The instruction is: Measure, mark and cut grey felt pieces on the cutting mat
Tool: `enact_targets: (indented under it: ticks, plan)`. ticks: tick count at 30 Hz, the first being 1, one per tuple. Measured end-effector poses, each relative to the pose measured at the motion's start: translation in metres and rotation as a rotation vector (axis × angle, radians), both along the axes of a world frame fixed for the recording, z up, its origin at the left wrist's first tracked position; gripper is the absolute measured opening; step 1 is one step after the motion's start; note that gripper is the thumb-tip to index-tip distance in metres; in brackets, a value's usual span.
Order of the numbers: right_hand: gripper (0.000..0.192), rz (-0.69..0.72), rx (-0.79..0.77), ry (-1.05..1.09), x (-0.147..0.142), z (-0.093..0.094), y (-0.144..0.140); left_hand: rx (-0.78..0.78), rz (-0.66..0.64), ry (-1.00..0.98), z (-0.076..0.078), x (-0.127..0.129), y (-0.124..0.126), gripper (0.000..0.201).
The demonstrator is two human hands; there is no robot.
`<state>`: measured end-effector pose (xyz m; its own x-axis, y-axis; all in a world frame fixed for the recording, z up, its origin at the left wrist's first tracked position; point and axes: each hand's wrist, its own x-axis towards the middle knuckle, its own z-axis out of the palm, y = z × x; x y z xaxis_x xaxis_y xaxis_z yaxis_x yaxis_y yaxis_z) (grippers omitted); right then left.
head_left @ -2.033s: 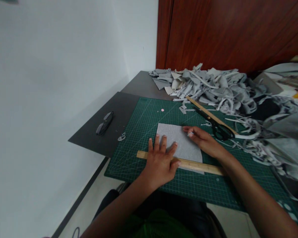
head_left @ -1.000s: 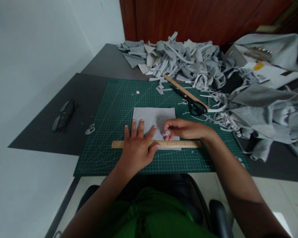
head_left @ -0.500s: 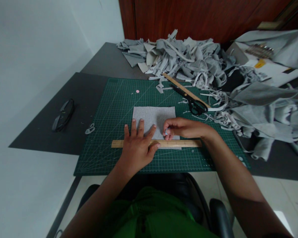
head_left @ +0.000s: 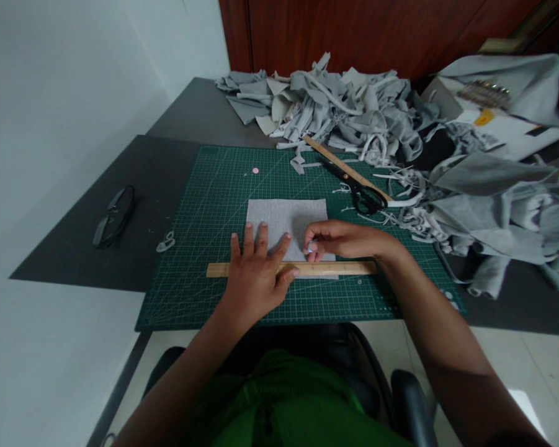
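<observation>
A grey rectangle of fabric (head_left: 286,214) lies flat on the green cutting mat (head_left: 214,186), with a wooden ruler (head_left: 344,268) across its near edge. My left hand (head_left: 255,273) is spread flat, fingers on the fabric and palm and thumb over the ruler. Just above the ruler, towards the fabric's right side, my right hand (head_left: 326,239) is closed in a pinch. Between its fingertips shows a small pale-blue piece (head_left: 310,247) that looks like tailor's chalk, mostly hidden by the fingers.
Black-handled scissors (head_left: 367,198) and a second wooden ruler (head_left: 326,151) lie on the mat's far right. Heaped grey fabric scraps (head_left: 353,105) fill the back and right. A pink disc (head_left: 255,171) sits on the mat; eyeglasses (head_left: 115,216) lie to the left.
The whole view has shifted very slightly. Both hands, the ruler and the fabric keep nearly the same places relative to each other.
</observation>
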<state>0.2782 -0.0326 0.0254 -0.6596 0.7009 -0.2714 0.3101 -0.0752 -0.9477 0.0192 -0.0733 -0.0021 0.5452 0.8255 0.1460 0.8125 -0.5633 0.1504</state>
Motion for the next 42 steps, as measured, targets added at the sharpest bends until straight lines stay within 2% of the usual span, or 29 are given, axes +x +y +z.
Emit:
enact_targets:
  ticks: [6,11,17,24,29,32,37,42]
  plan:
    - [0.011,-0.019,0.015,-0.018,-0.003,0.002,-0.001,-0.002,0.004,0.016,0.001,0.000,0.000,0.063]
    - [0.004,-0.025,0.243,-0.053,-0.009,0.010,-0.007,0.006,0.002,0.012,0.002,0.000,0.000,0.063]
    - [0.008,0.099,0.045,0.006,-0.014,0.014,-0.016,0.001,0.002,-0.004,0.001,-0.001,-0.001,0.061]
    - [0.012,0.200,-0.013,-0.003,-0.008,0.005,-0.010,0.010,0.004,-0.014,-0.002,0.000,0.000,0.061]
    - [0.024,0.212,-0.050,-0.067,-0.007,0.007,-0.012,0.041,0.048,-0.037,-0.002,0.004,-0.006,0.053]
    - [0.029,0.216,-0.081,-0.105,-0.007,0.009,-0.013,0.080,0.026,-0.064,-0.001,0.008,-0.012,0.051]
    - [0.033,0.230,-0.086,-0.099,-0.008,0.009,-0.014,0.113,-0.089,-0.121,0.001,0.016,-0.020,0.020]
    - [0.031,0.236,-0.066,-0.129,-0.008,0.010,-0.014,0.059,-0.134,-0.182,0.002,0.016,-0.021,0.013]
